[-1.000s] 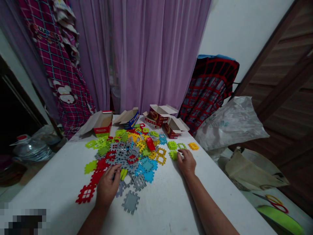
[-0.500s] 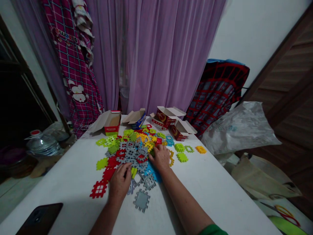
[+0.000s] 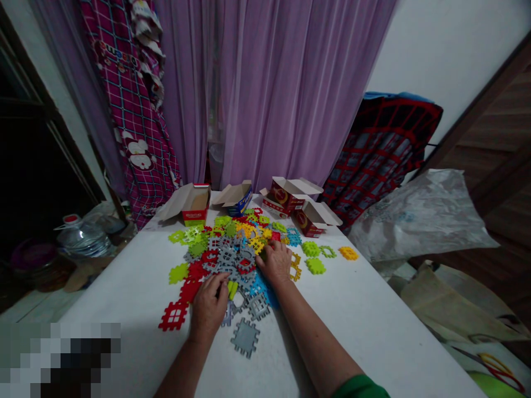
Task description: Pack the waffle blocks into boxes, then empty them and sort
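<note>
A heap of interlocking plastic waffle tiles (image 3: 232,249) in red, grey, lime, yellow and blue covers the middle of the white table (image 3: 348,315). My left hand (image 3: 208,307) rests on the near edge of the heap, its fingers curled over grey tiles, beside a small lime piece (image 3: 233,289). My right hand (image 3: 276,264) lies on the heap's right side, fingertips among the tiles. Whether either hand grips a tile is hidden. A single grey tile (image 3: 245,337) lies below the heap, and a red tile (image 3: 173,316) sits left of my left hand.
Several lime and yellow tiles (image 3: 316,266) lie right of the heap. Open cardboard toy boxes (image 3: 194,204) stand along the far table edge before a purple curtain (image 3: 265,94). A plastic bag (image 3: 418,218) lies beyond the right edge. A pixelated patch covers the lower left.
My right hand has moved left, from the loose green tiles onto the heap. My left hand stays at the heap's near edge. The view has shifted slightly.
</note>
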Tool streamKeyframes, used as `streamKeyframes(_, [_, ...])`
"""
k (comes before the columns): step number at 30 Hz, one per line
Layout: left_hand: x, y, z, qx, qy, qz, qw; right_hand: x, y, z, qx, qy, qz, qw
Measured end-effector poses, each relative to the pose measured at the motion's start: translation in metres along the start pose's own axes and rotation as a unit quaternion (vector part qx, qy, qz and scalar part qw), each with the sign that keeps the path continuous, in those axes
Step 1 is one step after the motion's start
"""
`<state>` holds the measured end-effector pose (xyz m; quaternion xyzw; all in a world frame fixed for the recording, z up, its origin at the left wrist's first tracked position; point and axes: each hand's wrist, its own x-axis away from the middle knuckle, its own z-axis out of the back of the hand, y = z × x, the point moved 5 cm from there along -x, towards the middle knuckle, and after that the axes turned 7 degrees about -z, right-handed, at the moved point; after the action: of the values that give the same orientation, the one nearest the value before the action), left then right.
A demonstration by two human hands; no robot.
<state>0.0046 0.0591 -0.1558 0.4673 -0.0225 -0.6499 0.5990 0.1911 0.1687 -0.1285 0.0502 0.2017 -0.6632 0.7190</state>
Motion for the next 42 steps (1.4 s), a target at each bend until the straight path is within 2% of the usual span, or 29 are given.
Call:
streamKeyframes(5, [0.001, -0.001, 0.000, 0.003, -0.001, -0.001, 1.000, 0.008, 0.019, 0.011, -0.019, 0.042, -0.005, 0.999])
streamKeyframes(10, [0.002, -0.003, 0.000, 0.002, -0.001, -0.001, 1.000, 0.039, 0.070, 0.025, -0.032, 0.100, -0.007, 0.994])
streamKeyframes(14, [0.001, -0.004, 0.000, 0.003, -0.003, -0.002, 1.000, 0.075, 0.118, 0.030, -0.020, 0.085, -0.018, 0.996])
streamKeyframes(19, [-0.001, -0.004, 0.001, -0.005, -0.009, 0.004, 1.000, 0.101, 0.160, 0.033, 0.006, 0.032, -0.094, 0.995])
streamKeyframes(22, [-0.002, -0.004, 0.002, -0.011, -0.013, 0.007, 1.000, 0.104, 0.167, 0.033, 0.013, 0.000, -0.120, 0.993])
streamKeyframes(26, [-0.003, -0.003, 0.003, -0.014, -0.013, 0.007, 1.000, 0.103, 0.170, 0.032, -0.008, -0.009, -0.136, 0.991])
streamKeyframes(32, [-0.001, -0.007, 0.001, -0.015, -0.015, 0.007, 1.000, 0.101, 0.172, 0.032, -0.042, -0.011, -0.112, 0.993])
streamKeyframes(42, [0.001, -0.010, -0.001, -0.016, -0.001, -0.023, 1.000, 0.103, 0.167, 0.038, -0.026, -0.032, -0.125, 0.991])
